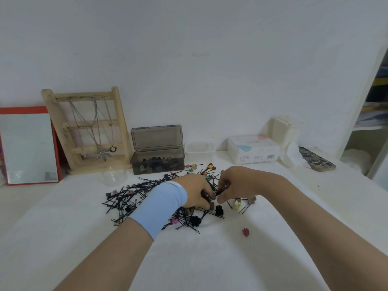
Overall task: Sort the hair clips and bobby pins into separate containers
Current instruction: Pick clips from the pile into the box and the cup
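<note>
Near: stray red clip (245, 232) on white worktop (210, 265). L hand (195, 192), blue wrist sleeve (165, 206), grips dark clips (205, 195); R hand (233, 185) pinches a dark piece (220, 191) over the tangled bobby pins (130, 196). Behind: open smoky box (157, 162) part-full w/ clips, white tub (199, 151), contents unclear. Most sorting left.

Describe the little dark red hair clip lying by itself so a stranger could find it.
Find the tangled pile of black bobby pins on the white table. Just right of it, nearer the person, lies the small dark red hair clip, alone and touching nothing, unlike the clips caught in the pile.
</note>
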A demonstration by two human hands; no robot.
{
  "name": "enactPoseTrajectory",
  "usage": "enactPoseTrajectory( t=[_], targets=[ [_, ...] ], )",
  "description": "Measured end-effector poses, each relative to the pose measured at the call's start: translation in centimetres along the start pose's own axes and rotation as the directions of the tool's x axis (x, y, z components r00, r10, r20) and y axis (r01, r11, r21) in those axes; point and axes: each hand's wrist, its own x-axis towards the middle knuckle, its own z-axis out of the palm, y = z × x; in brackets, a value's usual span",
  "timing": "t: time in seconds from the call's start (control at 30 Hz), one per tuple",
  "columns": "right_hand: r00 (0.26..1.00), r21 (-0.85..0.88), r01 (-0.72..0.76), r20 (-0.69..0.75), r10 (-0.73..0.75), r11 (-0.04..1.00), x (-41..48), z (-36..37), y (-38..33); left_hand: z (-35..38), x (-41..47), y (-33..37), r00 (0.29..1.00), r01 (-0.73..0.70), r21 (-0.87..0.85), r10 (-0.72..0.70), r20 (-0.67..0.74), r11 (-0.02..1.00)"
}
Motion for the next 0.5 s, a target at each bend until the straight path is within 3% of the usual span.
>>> enactPoseTrajectory(
  t=[0.13,0.37,0.5],
  targets=[
    [1.0,-0.009,-0.016,-0.019,0.015,1.0,-0.6,-0.1,0.0,0.4,0.2,0.6,1.0,0.003,0.02,-0.003,0.014,1.0],
    [0.997,-0.003,0.019,-0.08,-0.019,1.0,-0.5,-0.3,-0.1,-0.8,-0.8,-0.9,0.983,0.029,-0.123,-0.05,-0.177,0.992],
    [0.989,0.091,0.107,-0.112,-0.096,0.99,-0.4,-0.2,-0.5,-1.4,-1.7,-1.9,0.949,0.066,-0.156,-0.11,-0.296,0.986]
  ],
)
